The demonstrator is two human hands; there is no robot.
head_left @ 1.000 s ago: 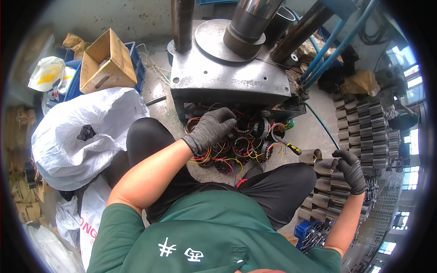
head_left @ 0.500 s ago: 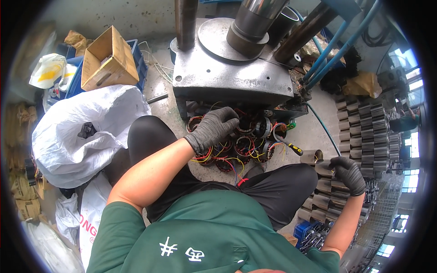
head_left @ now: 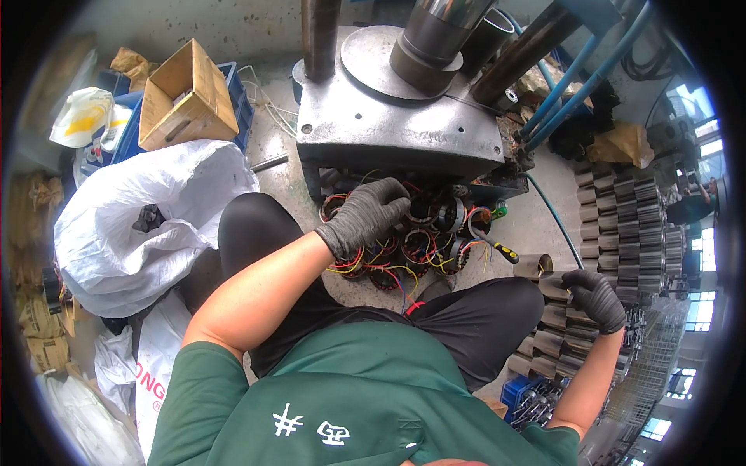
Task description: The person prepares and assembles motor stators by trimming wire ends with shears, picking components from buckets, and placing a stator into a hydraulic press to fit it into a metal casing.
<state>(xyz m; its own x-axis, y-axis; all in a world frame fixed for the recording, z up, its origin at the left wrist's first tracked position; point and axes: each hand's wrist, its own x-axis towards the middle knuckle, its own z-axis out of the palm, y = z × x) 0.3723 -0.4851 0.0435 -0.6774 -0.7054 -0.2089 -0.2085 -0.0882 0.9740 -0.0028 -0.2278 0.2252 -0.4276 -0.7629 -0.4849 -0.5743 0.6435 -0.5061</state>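
Observation:
My left hand (head_left: 364, 215), in a dark grey glove, is over a cluster of wire-wound motor stators (head_left: 420, 247) on the floor between my legs. Its fingers curl downward, and their tips and anything in them are hidden. Red, yellow and blue leads stick out of the stators. Off to the right, my right hand (head_left: 597, 303), gloved the same, has bent fingers beside stacked metal cylinders (head_left: 549, 317). A small pale spot shows at its fingertips, too small to name. A tool with a yellow and black handle (head_left: 507, 254) lies at the stators' right side.
A heavy press (head_left: 400, 136) with steel columns stands right in front. To my left are a white woven sack (head_left: 101, 233), a cardboard box (head_left: 186, 116) and blue crates (head_left: 241, 109). Rows of metal sleeves (head_left: 629, 225) and a blue bin (head_left: 517, 394) occupy the right side.
My left hand has shifted very slightly, still over the stators. The right hand is nearly where it was. The whole view has moved a little.

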